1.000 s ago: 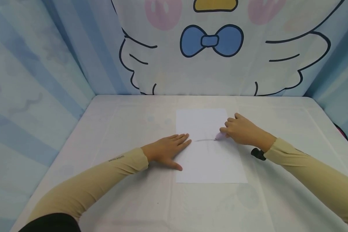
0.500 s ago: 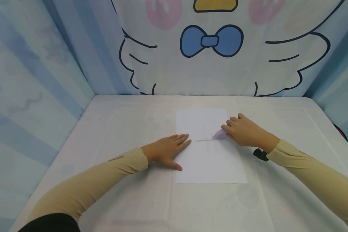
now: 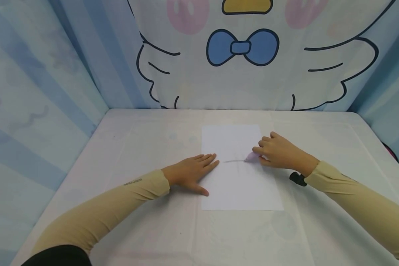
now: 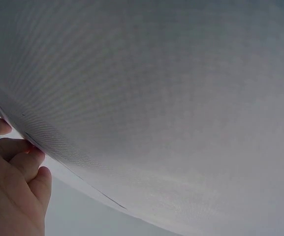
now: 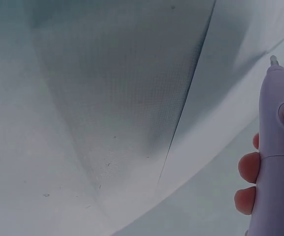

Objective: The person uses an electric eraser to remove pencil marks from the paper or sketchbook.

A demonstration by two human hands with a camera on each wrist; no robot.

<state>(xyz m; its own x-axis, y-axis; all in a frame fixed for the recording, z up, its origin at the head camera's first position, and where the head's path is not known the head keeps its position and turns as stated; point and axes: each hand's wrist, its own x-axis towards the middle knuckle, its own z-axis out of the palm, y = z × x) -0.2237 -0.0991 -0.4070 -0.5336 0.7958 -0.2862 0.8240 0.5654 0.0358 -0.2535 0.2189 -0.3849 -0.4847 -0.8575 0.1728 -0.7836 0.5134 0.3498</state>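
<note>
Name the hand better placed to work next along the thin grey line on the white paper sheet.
Probably the right hand: it grips the pale purple pen-shaped tool, tip near the line. The left hand lies across the left edge of the sheet, no tool visible.

Shows smooth, low-gloss plastic on pen; smooth, matt finish on paper; fine-grained, creased, matt finish on table cover. Reads as matt cloth at curtain, wrinkled cloth at sleeves.

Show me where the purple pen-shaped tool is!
In the head view, the purple pen-shaped tool is in the right hand, over the white paper, its tip by the right end of the grey line.
</note>
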